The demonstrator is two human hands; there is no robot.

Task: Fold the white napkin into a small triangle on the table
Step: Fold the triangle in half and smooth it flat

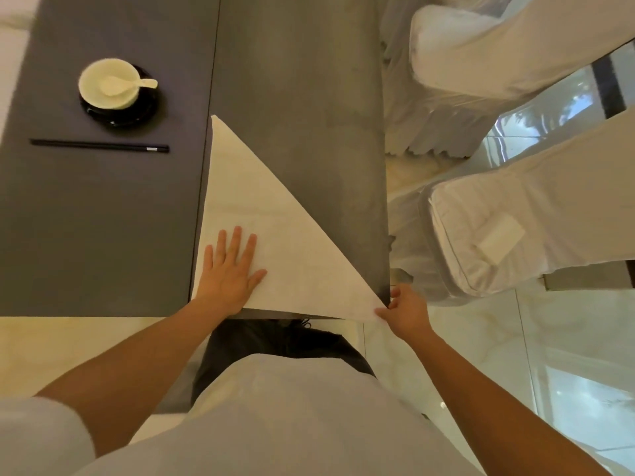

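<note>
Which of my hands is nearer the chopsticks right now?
Left. The left hand lies flat on the napkin, below and right of the chopsticks; the right hand pinches the napkin's corner at the table edge, much farther right.

The left hand [229, 273] is laid flat, fingers spread; the right hand [407, 309] is pinched on the napkin [275, 228] corner.

The head-worn camera (wide-angle) looks steeply down from close above onto the table [295, 97] edge.
</note>
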